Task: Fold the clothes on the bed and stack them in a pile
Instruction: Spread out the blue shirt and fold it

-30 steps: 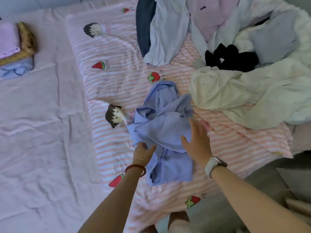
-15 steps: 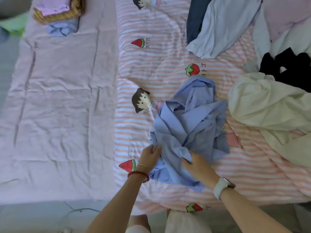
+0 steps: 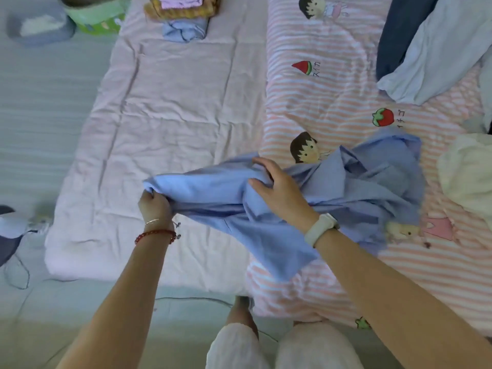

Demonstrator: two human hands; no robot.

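A crumpled light-blue shirt (image 3: pixel 332 198) lies stretched across the seam between the plain pink sheet (image 3: pixel 173 115) and the striped cartoon blanket (image 3: pixel 332 89). My left hand (image 3: pixel 154 206) is closed on the shirt's left end, over the pink sheet. My right hand (image 3: pixel 277 190) grips a bunch of the shirt near its middle. A pile of folded clothes (image 3: pixel 183 14) sits at the far edge of the pink sheet. Unfolded clothes lie at the right: a dark blue and pale blue garment (image 3: pixel 431 49) and a cream one (image 3: pixel 468 177).
A green round container (image 3: pixel 93 14) and a grey bowl-like object (image 3: pixel 40 25) stand on the floor beyond the bed's left corner. Cables and a dark object (image 3: pixel 10 230) lie on the floor at the left. My legs (image 3: pixel 279 347) stand at the bed's near edge.
The view has swung left. My left hand has pulled one end of the blue shirt leftward onto the pink sheet, stretching it out, while my right hand moved up to grip its middle.
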